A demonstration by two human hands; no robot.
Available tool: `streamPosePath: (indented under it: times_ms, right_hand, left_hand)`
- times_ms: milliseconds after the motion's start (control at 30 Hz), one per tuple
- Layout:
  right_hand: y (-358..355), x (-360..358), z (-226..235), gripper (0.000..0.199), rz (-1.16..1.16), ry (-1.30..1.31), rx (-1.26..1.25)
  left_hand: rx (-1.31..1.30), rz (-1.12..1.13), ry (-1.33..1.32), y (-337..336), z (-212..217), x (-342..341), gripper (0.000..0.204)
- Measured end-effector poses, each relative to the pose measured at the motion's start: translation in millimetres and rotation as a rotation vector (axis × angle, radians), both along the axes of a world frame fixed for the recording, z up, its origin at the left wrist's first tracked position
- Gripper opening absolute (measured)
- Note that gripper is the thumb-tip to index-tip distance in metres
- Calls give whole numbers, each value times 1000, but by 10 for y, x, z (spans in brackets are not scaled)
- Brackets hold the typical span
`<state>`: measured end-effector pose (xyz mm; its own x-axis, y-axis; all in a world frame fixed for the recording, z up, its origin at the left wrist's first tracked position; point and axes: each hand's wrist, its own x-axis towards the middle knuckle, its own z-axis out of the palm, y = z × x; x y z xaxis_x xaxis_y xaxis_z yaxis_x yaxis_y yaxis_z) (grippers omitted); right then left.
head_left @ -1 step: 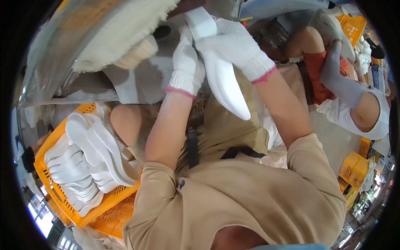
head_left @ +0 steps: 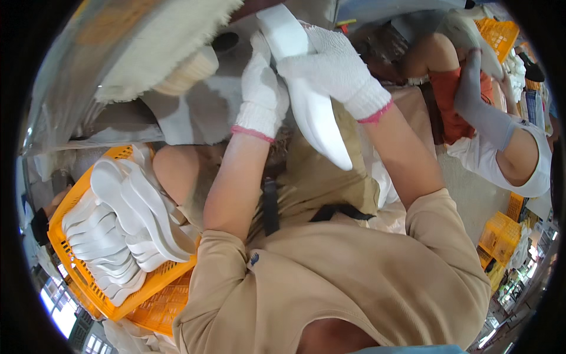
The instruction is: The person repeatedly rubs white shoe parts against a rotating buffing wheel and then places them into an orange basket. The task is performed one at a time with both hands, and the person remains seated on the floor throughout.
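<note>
Head view showed almost no change from the picture just before: the curved white piece [head_left: 321, 124] lay only a touch farther left, and since the surroundings had shifted slightly too, I could not tell hand movement from head movement; the work in hand seemed to be at the same stage. The gloved right hand [head_left: 330, 65] had its fingers wrapped over the piece, above the lap, while the gloved left hand [head_left: 259, 88] touched its left side, its fingers too hidden to judge their closure. I counted one held piece, two gloves, one pale fuzzy-edged machine part [head_left: 153, 53], one orange crate [head_left: 162, 283] atop another crate [head_left: 162, 310], and at least ten stacked white pieces [head_left: 132, 206], overlapping too much for an exact count
</note>
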<state>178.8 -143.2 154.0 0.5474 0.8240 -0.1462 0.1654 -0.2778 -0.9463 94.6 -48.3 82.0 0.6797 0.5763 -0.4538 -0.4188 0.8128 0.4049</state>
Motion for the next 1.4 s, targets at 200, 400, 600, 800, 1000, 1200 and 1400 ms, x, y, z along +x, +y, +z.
streamPosePath:
  times_ms: [200, 400, 600, 800, 1000, 1200, 1400]
  right_hand:
    - [32, 102, 37, 50, 103, -204, 4]
    - [-132, 33, -176, 49, 66, -183, 62]
    - [-579, -6, -503, 64, 8, -39, 151]
    - [-567, -85, -839, 50, -195, 566, 141]
    - [-404, -154, -807, 65, -200, 712, 130]
    - [-757, -535, -576, 65, 88, -360, -14]
    - [-971, -1234, -66, 56, 115, -287, -347]
  left_hand:
    - [102, -53, -122, 53, -162, -11, 50]
    - [149, -70, -83, 49, -215, -127, 46]
    - [775, -1, 74, -206, 142, -337, 50]
    - [1069, -73, 257, -550, 365, -507, 66]
    - [953, -52, 157, -552, 238, -508, 55]
    - [83, -26, 88, -257, -132, -882, 66]
    - [32, 17, 11, -117, -600, -1005, 75]
